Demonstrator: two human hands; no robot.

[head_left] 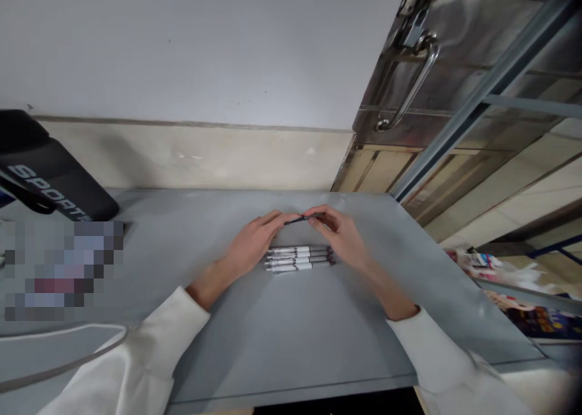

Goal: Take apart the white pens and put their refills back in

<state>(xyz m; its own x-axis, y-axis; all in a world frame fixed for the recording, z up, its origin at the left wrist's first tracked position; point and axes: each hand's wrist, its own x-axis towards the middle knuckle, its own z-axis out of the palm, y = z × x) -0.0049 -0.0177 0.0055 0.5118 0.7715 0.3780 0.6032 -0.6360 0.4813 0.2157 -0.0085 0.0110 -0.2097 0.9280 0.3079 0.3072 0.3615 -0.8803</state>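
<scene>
A slim black pen (pixel 296 219) is held just above the grey table, lying nearly level between my two hands. My right hand (pixel 339 230) pinches its right part between thumb and fingertips. At the other end, the closed fingers of my left hand (pixel 257 239) hold the pen, with the thumb mostly hidden. Just below lie several white-and-grey pens (pixel 297 258), side by side in a row with their dark ends to the right. Both hands are close to this row, one at each end of it.
At the far left a black sports bottle (pixel 59 178) stands near a blurred-out flat object (pixel 68 269). A pale cord (pixel 63 330) crosses the lower left. The grey table (pixel 291 336) meets a wall. To the right are a metal door (pixel 409 87) and shelves with packages (pixel 545 318).
</scene>
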